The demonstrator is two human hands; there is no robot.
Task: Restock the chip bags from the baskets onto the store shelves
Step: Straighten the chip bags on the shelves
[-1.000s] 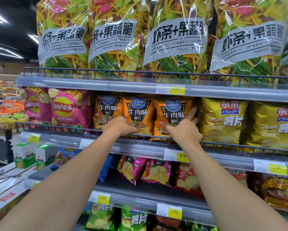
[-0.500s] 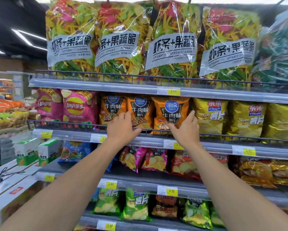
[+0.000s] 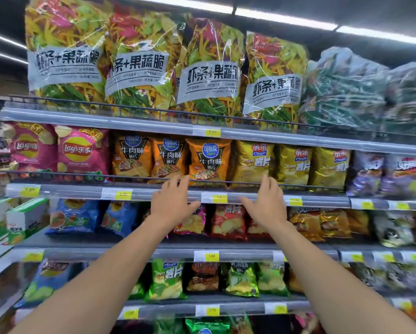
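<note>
Three orange beef-flavour chip bags (image 3: pixel 208 161) stand side by side on the second shelf (image 3: pixel 154 192), behind its wire rail. My left hand (image 3: pixel 172 204) hovers in front of the shelf edge below them, fingers spread, holding nothing. My right hand (image 3: pixel 266 204) is level with it a little to the right, also spread and empty, below the gap between the orange bags and the yellow chip bags (image 3: pixel 255 165). Neither hand touches a bag. No basket is in view.
Large clear bags of mixed vegetable crisps (image 3: pixel 209 68) fill the top shelf. Pink Lay's bags (image 3: pixel 79 150) stand left of the orange ones. Lower shelves hold blue, red and green chip bags (image 3: pixel 168 279). Green-and-white boxes (image 3: pixel 26 219) sit at the left.
Both hands have drawn back from the orange bags and dropped below the shelf rail, fingers opening. The view has pulled back and shifted, showing more shelves to the right and below.
</note>
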